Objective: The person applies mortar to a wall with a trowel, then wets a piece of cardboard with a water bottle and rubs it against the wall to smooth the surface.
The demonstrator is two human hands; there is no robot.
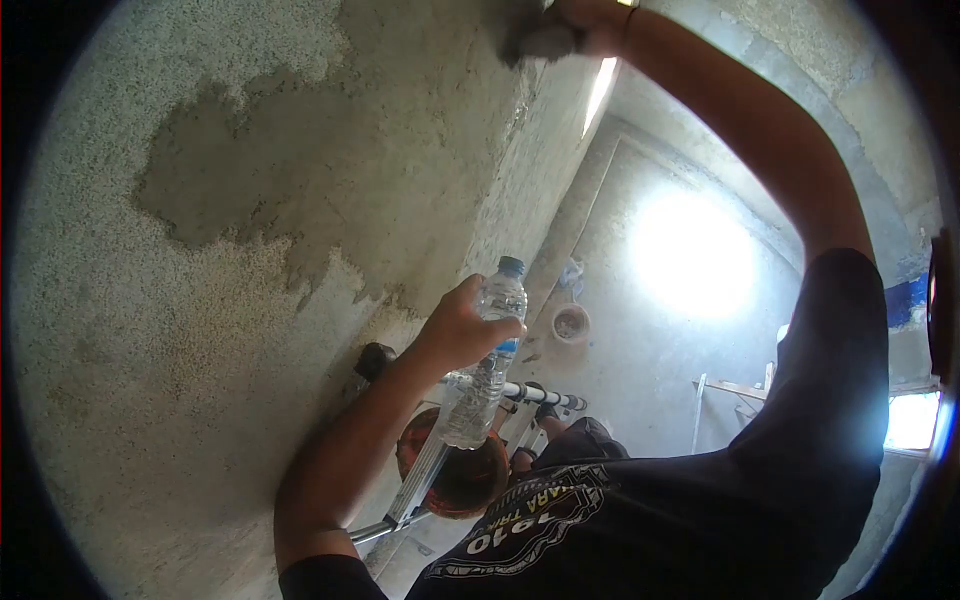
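My left hand [465, 328] is wrapped round a clear plastic water bottle [472, 415] with a dark cap and a blue label. The bottle leans slightly and its cap is on. High up at the top edge, my right hand [598, 28] is closed on a dark, blurred object [545, 40] held against the wall; I cannot tell its kind. A darker, damp-looking patch [240, 170] of smooth plaster spreads over the rough speckled wall [130, 330] to the left of that hand.
Below me stands a metal ladder [420, 485], with a reddish-brown bucket [485, 478] beside its rail. On the floor farther down is a small round pail [571, 323] near a crumpled light-coloured item [571, 275]. A wooden-topped stand [735, 388] is at the right.
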